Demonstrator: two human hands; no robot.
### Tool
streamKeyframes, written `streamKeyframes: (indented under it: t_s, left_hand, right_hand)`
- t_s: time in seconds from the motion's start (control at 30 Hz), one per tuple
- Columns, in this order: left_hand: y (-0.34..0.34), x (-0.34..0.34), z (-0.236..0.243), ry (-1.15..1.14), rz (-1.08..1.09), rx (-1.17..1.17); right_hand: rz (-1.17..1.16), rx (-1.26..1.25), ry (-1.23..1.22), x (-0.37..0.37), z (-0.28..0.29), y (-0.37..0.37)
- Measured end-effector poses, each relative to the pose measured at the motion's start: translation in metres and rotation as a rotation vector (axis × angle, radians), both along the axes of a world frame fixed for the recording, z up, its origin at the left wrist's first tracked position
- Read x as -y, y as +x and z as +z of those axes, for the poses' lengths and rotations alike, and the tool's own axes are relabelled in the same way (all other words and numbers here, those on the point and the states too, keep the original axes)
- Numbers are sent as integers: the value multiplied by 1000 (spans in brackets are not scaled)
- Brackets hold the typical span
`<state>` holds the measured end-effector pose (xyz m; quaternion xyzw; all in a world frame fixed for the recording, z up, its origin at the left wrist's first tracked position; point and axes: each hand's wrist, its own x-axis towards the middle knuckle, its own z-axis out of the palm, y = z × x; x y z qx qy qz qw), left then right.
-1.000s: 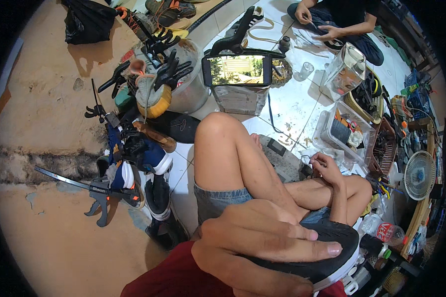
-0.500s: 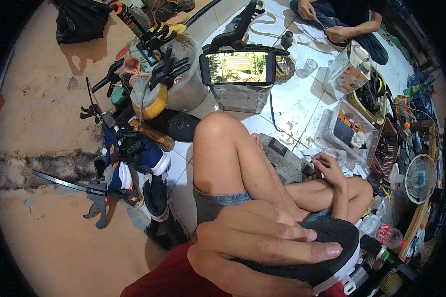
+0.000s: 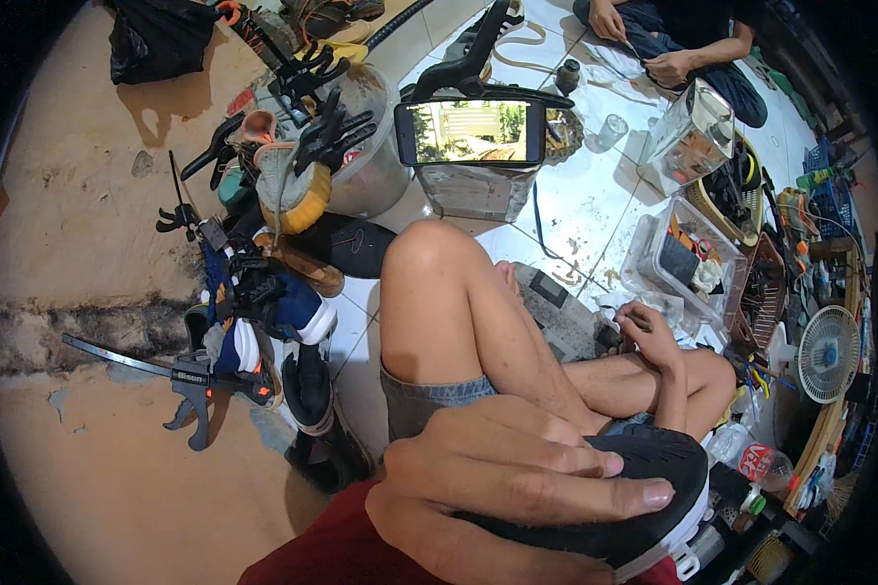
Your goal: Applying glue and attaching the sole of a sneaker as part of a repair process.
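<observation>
Close to me at the bottom, my left hand (image 3: 517,478) is wrapped over a black shoe (image 3: 644,458) with a white sole edge, its fingers pressed across the dark upper. Beyond the shoe, my right hand (image 3: 646,333) rests by my bent right leg with its fingers curled together. A small dark thing shows at those fingertips, too small to name. Beside them on the floor lies a worn grey slab (image 3: 561,312) with dark patches.
Ahead, a phone (image 3: 471,133) showing a bright picture leans on a box (image 3: 483,190). Shoes and clamps (image 3: 193,390) crowd the left. At right are a clear plastic bin (image 3: 688,258), baskets, a bottle and a small fan (image 3: 828,353). Another person's hands (image 3: 668,66) work at the far right.
</observation>
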<state>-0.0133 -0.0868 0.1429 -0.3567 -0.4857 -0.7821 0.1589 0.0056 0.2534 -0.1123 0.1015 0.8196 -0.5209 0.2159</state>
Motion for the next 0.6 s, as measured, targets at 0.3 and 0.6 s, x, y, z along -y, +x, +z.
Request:
streamKeyframes:
  t_s: [0.3, 0.6]
  left_hand:
    - [-42, -5, -16, 87, -322, -454]
    - [-37, -9, -23, 118, -224, -462]
  right_hand:
    - [-34, -28, -34, -1, -6, 2]
    - [-33, -23, -14, 0, -2, 2]
